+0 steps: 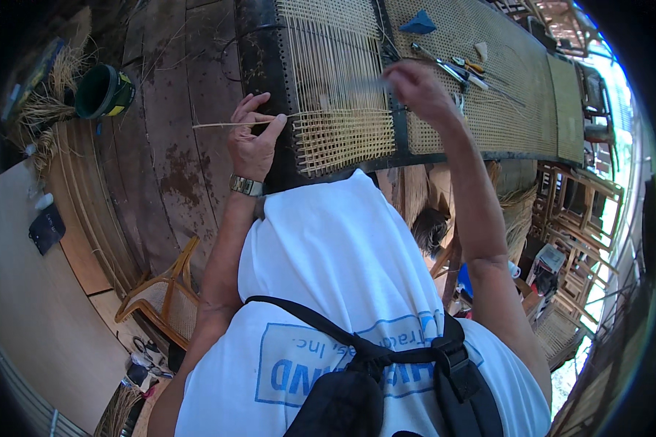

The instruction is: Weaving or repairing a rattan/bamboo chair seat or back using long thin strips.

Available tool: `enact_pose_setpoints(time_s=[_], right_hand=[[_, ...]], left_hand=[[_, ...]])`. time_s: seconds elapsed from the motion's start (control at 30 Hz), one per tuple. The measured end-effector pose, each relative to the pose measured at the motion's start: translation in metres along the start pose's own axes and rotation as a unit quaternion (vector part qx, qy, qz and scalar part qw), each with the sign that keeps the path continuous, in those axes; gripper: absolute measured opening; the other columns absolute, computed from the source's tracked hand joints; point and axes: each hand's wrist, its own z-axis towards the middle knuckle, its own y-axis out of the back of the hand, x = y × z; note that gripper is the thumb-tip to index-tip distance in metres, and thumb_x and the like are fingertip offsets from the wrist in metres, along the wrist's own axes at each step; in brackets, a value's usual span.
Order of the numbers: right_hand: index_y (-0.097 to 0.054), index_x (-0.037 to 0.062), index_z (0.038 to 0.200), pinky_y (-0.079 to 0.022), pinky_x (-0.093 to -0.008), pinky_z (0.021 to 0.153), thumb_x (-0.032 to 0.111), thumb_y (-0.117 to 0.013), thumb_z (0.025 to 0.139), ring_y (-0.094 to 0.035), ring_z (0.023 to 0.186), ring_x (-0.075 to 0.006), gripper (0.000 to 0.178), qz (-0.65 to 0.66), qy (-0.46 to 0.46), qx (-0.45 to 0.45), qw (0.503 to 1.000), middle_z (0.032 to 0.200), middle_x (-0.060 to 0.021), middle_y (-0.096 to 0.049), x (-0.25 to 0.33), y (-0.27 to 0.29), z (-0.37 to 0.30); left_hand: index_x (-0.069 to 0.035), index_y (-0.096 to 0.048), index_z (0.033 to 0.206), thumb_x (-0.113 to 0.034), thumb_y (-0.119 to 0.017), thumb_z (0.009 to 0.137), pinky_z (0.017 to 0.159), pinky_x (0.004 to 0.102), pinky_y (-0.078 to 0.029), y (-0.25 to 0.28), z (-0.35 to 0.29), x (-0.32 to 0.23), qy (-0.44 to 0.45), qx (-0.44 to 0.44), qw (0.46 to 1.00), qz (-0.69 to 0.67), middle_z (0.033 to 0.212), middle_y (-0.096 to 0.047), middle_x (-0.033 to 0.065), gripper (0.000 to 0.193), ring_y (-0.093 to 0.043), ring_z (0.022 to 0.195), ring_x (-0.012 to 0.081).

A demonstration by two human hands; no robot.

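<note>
A dark frame (291, 138) holds a partly woven cane panel (346, 138); the near part is a tight lattice, while lengthwise strands run bare farther off. At the frame's left edge my left hand (254, 138) pinches a thin cane strand (211, 126) between thumb and fingers. Its loose end sticks out to the left. My right hand (418, 91) is raised at the panel's right side, fingers curled and blurred by motion. A faint greyish streak extends leftward from it over the strands; I cannot make out what it is.
Finished cane webbing (459, 95) to the right carries several hand tools (463, 73) and a blue piece (418, 23). A dark green bucket (103, 92) stands on the plank floor (164, 124). A cane chair (169, 302) is at lower left; wooden chair frames (576, 211) stack at right.
</note>
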Motion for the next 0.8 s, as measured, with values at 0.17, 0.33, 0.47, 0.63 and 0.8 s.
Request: enact_pose_setpoints(time_s=[0.17,0.33,0.47,0.63,0.8], right_hand=[[-0.069,0.0022,0.112,-0.043,-0.0271,0.057,0.018,-0.053,0.103,-0.050,0.062,-0.0075,0.024,0.038,-0.044,-0.105,0.993,0.072,-0.0009,-0.059,-0.003,0.013,0.004],[-0.070,0.0034,0.112,-0.040,-0.0227,0.052,0.020,-0.053,0.103,-0.048,0.057,-0.0062,0.025,-0.035,0.026,0.092,0.995,0.072,0.0008,-0.061,-0.013,0.000,-0.009],[-0.069,0.0029,0.111,-0.044,-0.0259,0.058,0.020,-0.055,0.103,-0.052,0.061,-0.0083,0.024,0.080,0.000,-0.128,0.988,0.072,-0.0008,-0.061,-0.014,0.011,0.001],[-0.068,0.0023,0.112,-0.043,-0.0230,0.057,0.020,-0.053,0.104,-0.052,0.062,-0.0058,0.025,-0.022,-0.010,0.085,0.996,0.073,0.0011,-0.061,-0.005,0.007,-0.010],[-0.070,0.0024,0.110,-0.045,-0.0249,0.060,0.019,-0.054,0.103,-0.053,0.064,-0.0075,0.024,0.009,-0.011,-0.041,0.999,0.075,-0.0008,-0.061,0.005,0.000,-0.011]], left_hand=[[-0.008,-0.073,0.079,-0.012,-0.082,0.079,0.104,0.0394,-0.044,0.001,-0.001,-0.006,0.060,-0.025,0.995,-0.075,0.127,-0.067,0.0090,0.009,-0.057,0.123,0.0225],[-0.008,-0.073,0.077,-0.014,-0.083,0.078,0.102,0.0382,-0.045,0.001,0.000,0.002,0.054,-0.036,0.995,-0.077,0.130,-0.064,0.0102,0.012,-0.058,0.119,0.0207],[-0.008,-0.073,0.077,-0.015,-0.083,0.078,0.101,0.0377,-0.045,0.001,-0.001,0.007,0.048,-0.041,0.994,-0.094,0.130,-0.065,0.0104,0.012,-0.058,0.120,0.0207],[-0.008,-0.072,0.076,-0.015,-0.083,0.078,0.100,0.0366,-0.045,0.002,-0.001,0.001,0.066,-0.041,0.992,-0.095,0.130,-0.065,0.0099,0.013,-0.058,0.119,0.0202],[-0.008,-0.071,0.075,-0.015,-0.082,0.079,0.100,0.0363,-0.045,0.001,-0.001,0.010,0.067,-0.045,0.992,-0.100,0.129,-0.065,0.0098,0.013,-0.059,0.119,0.0204]])
